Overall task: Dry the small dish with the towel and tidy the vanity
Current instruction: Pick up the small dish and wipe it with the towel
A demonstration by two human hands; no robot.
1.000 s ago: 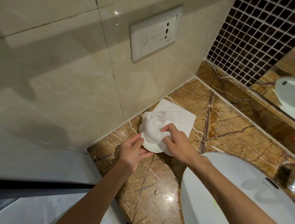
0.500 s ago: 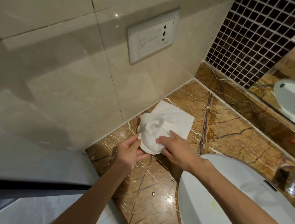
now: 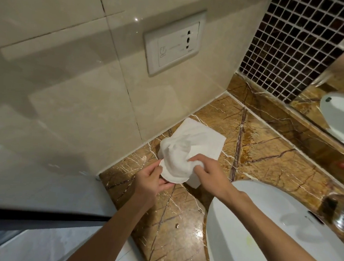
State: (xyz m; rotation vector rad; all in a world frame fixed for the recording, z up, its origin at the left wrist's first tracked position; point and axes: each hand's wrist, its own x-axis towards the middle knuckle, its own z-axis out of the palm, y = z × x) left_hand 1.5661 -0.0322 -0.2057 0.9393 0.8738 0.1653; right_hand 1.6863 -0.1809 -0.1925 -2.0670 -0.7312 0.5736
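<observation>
both hands (image 3: 182, 174) around towel-wrapped dish (image 3: 170, 177)

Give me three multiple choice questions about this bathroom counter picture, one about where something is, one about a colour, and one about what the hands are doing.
1. Where does the folded towel lie?
A. In the sink
B. On the counter beside the tiled wall
C. On the floor

2. What colour is the counter?
A. Brown with pale veins
B. Plain black
C. Blue

3. What is the right hand doing?
A. Turning the tap
B. Resting flat on the counter
C. Pressing bunched towel cloth against the small dish

Answers:
1. B, the towel lies on the counter near the wall, under the wall socket and left of the sink.
2. A, the stone is brown with light veins.
3. C, the right hand's fingers grip the cloth over the dish while the left hand holds the dish's rim.
</observation>
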